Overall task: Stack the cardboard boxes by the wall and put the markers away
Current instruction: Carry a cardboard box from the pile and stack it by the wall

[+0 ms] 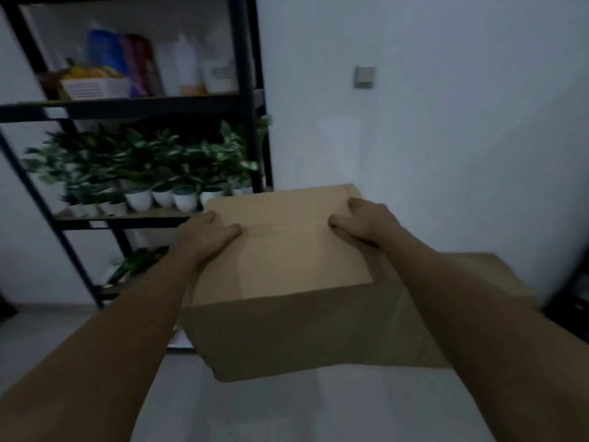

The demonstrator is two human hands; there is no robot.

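A closed brown cardboard box (287, 282) is in front of me, near the white wall. My left hand (204, 237) grips its left top edge, thumb lying on the lid. My right hand (366, 224) grips the right top edge the same way. A second cardboard box (497, 275) shows behind and below it on the right, partly hidden by my right forearm. Whether the held box rests on the second one, I cannot tell. No markers are visible.
A black metal shelf rack (251, 122) stands at the left against the wall, with bottles and a white basket (95, 87) on an upper shelf and several potted plants (165, 173) below. A wall switch (364, 76) is on the white wall. Grey floor (287, 416) lies below.
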